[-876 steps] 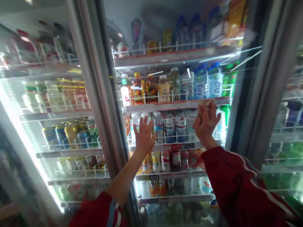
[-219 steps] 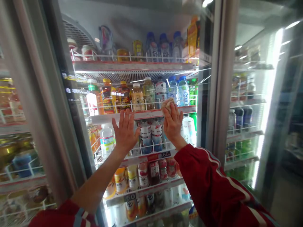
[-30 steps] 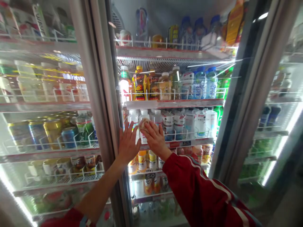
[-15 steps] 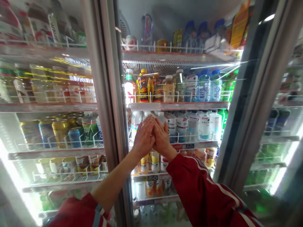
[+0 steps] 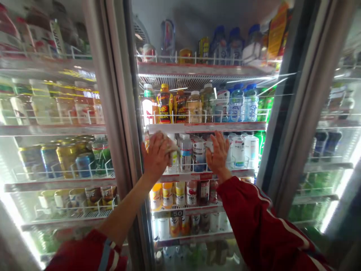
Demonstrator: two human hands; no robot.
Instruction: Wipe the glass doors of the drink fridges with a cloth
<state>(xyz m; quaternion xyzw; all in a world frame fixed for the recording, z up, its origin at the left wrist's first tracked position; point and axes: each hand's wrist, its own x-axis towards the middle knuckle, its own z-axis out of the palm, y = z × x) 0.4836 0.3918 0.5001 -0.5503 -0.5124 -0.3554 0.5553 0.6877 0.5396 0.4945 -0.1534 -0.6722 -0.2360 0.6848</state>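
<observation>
I face the glass door [image 5: 197, 34] of a drinks fridge. My left hand [image 5: 155, 156] presses a crumpled pale cloth [image 5: 168, 143] against the glass near the door's left edge, at the height of the white bottles. My right hand [image 5: 217, 153] lies flat on the glass to the right, fingers stretched up and apart, holding nothing. Both arms wear red sleeves, the left one pushed up to the elbow.
Behind the glass, wire shelves [image 5: 207, 127] hold rows of bottles and cans. A grey door frame [image 5: 113, 113] separates a second fridge with cans [image 5: 64, 156] on the left. Another grey frame [image 5: 304, 105] and a third fridge stand on the right.
The cloth has passed from my right hand to my left. The hands, together half a second ago, have moved apart: left towards the frame, right further right on the glass.
</observation>
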